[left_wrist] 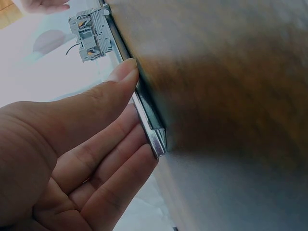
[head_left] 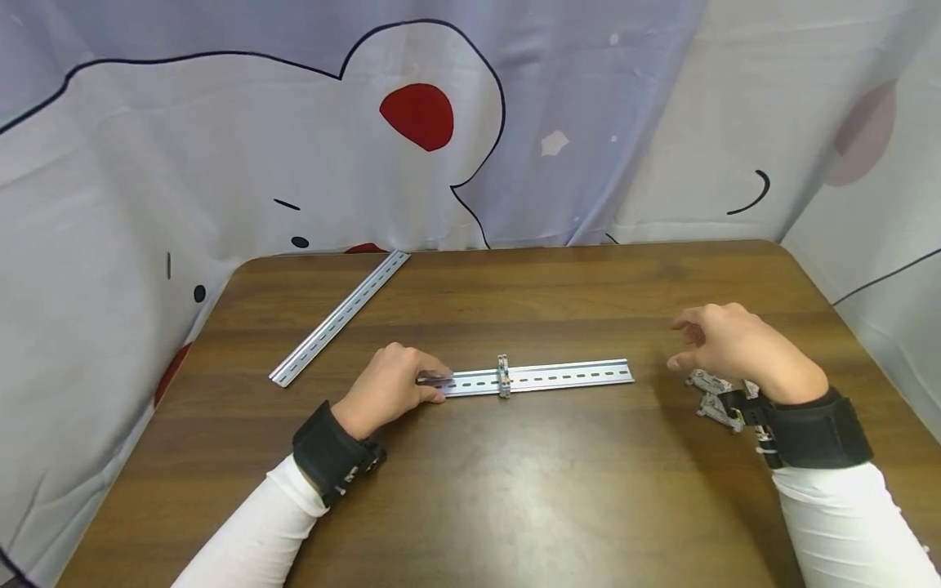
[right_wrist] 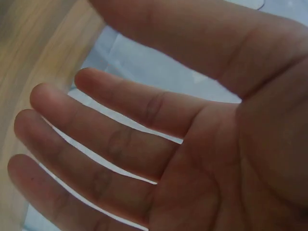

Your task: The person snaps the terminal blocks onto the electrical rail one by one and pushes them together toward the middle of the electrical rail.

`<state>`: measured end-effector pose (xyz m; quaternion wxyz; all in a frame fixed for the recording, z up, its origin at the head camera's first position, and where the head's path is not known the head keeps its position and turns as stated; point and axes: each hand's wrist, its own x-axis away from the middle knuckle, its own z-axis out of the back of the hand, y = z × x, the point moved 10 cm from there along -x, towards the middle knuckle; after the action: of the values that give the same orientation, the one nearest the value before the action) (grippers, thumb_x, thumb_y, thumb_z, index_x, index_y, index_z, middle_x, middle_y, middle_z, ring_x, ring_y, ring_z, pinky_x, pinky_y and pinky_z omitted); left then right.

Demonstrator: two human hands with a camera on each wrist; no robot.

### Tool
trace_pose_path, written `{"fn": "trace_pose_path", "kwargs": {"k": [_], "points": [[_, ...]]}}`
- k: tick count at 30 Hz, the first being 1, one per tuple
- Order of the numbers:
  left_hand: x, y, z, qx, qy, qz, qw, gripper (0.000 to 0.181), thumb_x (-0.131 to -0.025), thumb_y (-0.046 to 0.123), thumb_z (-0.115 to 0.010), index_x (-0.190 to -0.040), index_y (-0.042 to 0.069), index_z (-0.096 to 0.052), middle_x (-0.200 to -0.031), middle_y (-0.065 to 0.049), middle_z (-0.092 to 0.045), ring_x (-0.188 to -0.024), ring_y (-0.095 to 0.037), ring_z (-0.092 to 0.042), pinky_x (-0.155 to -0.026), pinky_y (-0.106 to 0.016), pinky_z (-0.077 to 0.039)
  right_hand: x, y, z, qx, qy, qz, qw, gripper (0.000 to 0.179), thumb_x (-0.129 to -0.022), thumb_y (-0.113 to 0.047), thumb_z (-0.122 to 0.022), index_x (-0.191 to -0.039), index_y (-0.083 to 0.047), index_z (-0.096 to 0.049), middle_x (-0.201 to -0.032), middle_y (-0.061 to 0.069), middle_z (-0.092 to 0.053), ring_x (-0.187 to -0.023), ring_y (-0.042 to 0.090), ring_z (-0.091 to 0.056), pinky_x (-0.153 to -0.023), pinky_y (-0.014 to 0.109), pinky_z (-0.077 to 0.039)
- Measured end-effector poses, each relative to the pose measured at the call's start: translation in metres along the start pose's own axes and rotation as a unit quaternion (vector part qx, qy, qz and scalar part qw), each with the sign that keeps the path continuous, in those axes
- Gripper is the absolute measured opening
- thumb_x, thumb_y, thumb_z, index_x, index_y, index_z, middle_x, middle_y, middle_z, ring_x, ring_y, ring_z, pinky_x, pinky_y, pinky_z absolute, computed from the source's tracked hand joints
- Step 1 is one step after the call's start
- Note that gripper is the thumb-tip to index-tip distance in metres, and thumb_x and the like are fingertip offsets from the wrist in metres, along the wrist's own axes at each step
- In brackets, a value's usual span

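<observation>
A slotted metal DIN rail (head_left: 569,376) lies across the middle of the table, and my left hand (head_left: 390,384) grips its left end between thumb and fingers. Partway along the rail, right of that hand, a narrow grey terminal block (head_left: 503,377) stands across it. The left wrist view gives the same block (left_wrist: 91,36) from the side, beyond my thumb. Off to the right, my right hand (head_left: 742,347) hovers with loosely bent fingers and holds nothing. Its palm and spread fingers fill the right wrist view. Close below it lie several grey terminal blocks (head_left: 715,400), partly hidden by the wrist strap.
A second slotted DIN rail (head_left: 338,318) rests at an angle at the back left of the wooden table (head_left: 485,506). Behind the table's far edge hangs a printed cloth (head_left: 588,98), which also closes in both sides.
</observation>
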<state>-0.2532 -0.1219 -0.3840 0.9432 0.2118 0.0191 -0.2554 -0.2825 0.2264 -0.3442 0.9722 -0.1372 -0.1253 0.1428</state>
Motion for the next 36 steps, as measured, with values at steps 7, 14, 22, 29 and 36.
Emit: {"fn": "trace_pose_path", "kwargs": {"k": [7, 14, 22, 29, 36], "points": [[-0.001, 0.0, -0.003, 0.009, -0.006, 0.009, 0.9999, 0.022, -0.074, 0.02, -0.086, -0.095, 0.018, -0.079, -0.088, 0.004, -0.075, -0.079, -0.013, -0.068, -0.071, -0.033, -0.052, 0.002, 0.037, 0.001, 0.012, -0.019, -0.036, 0.9991, 0.064, -0.078, -0.03, -0.08, -0.123, 0.01, -0.058, -0.095, 0.018, -0.07, -0.08, 0.027, -0.066, -0.068, 0.045, -0.051], [-0.003, 0.0, -0.003, 0.004, -0.004, 0.004, 1.0, 0.022, -0.074, 0.021, -0.086, -0.094, 0.018, -0.079, -0.087, 0.005, -0.074, -0.078, -0.012, -0.068, -0.071, -0.033, -0.052, 0.003, 0.059, -0.009, 0.02, -0.064, -0.066, 0.9956, 0.065, -0.073, -0.036, -0.084, -0.116, 0.008, -0.062, -0.104, 0.025, -0.067, -0.086, 0.038, -0.064, -0.065, 0.048, -0.05], [-0.002, -0.002, -0.003, 0.005, -0.005, 0.009, 0.9999, 0.022, -0.074, 0.02, -0.086, -0.094, 0.018, -0.079, -0.086, 0.005, -0.074, -0.077, -0.011, -0.067, -0.07, -0.033, -0.052, -0.005, 0.066, -0.026, 0.033, -0.103, -0.067, 0.9919, 0.055, -0.066, -0.04, -0.087, -0.096, 0.001, -0.066, -0.089, 0.011, -0.066, -0.075, 0.024, -0.058, -0.062, 0.042, -0.048], [-0.001, -0.002, -0.003, 0.007, -0.004, 0.007, 0.9999, 0.021, -0.074, 0.02, -0.086, -0.095, 0.017, -0.079, -0.086, 0.004, -0.074, -0.076, -0.011, -0.067, -0.069, -0.032, -0.052, -0.011, 0.068, -0.032, 0.027, -0.098, -0.061, 0.993, 0.03, -0.072, -0.029, -0.084, -0.086, -0.008, -0.067, -0.081, 0.004, -0.063, -0.071, 0.02, -0.057, -0.059, 0.037, -0.045], [0.001, -0.003, -0.002, 0.008, -0.005, 0.009, 0.9999, 0.022, -0.075, 0.02, -0.086, -0.095, 0.017, -0.079, -0.088, 0.004, -0.074, -0.077, -0.011, -0.067, -0.069, -0.032, -0.053, -0.02, 0.063, -0.028, 0.035, -0.04, -0.053, 0.9972, 0.019, -0.081, -0.024, -0.076, -0.088, -0.009, -0.067, -0.074, 0.003, -0.057, -0.068, 0.02, -0.052, -0.054, 0.036, -0.039]]}}
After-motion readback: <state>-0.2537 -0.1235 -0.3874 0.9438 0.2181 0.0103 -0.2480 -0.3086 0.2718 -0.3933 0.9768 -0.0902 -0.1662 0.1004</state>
